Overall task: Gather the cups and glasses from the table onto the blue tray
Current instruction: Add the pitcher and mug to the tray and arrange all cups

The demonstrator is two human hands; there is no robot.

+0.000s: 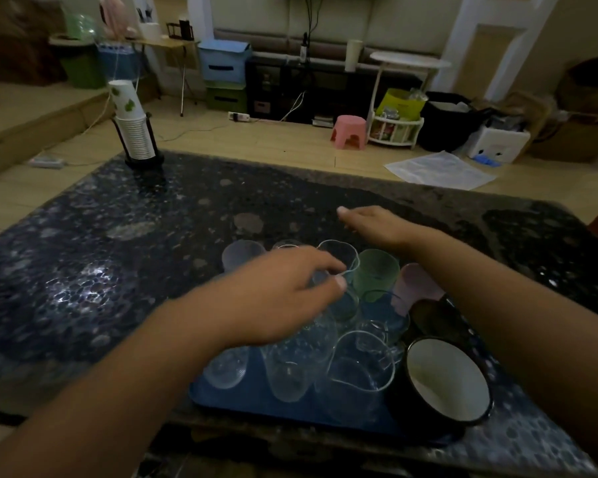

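Observation:
A blue tray (256, 403) lies at the near edge of the dark pebble-patterned table (118, 270). It is crowded with several clear glasses (290, 367), a clear handled mug (359, 367), a frosted cup (242, 255), a green cup (377, 274), a pink cup (415, 288) and a black mug with a white inside (446, 377). My left hand (283, 298) hovers over the tray, thumb and forefinger pinching a clear glass with a wavy rim (339, 253). My right hand (370, 224) stretches palm down over the table just beyond the tray and holds nothing.
A stack of paper cups in a black holder (133, 132) stands at the table's far left corner. On the floor beyond the table are a pink stool (349, 131), storage boxes, a white sheet and cables.

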